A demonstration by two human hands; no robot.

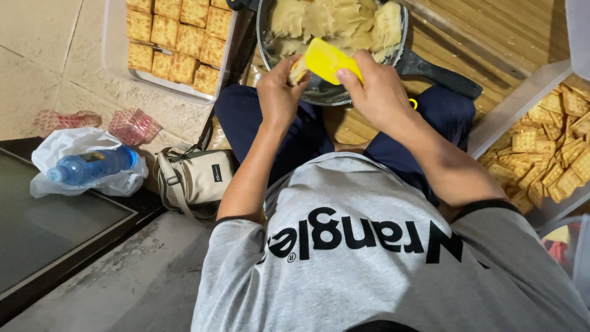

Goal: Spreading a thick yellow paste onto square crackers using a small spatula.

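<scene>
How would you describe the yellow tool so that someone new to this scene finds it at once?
Find the round metal pan of pale paste at the top centre. At its near rim the right hand holds a flat yellow scraper against a cracker in the left hand. Nothing else near the pan is bright yellow plastic.

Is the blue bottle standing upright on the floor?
No, the blue bottle lies on its side on a white plastic bag, to the left of the beige bag.
</scene>
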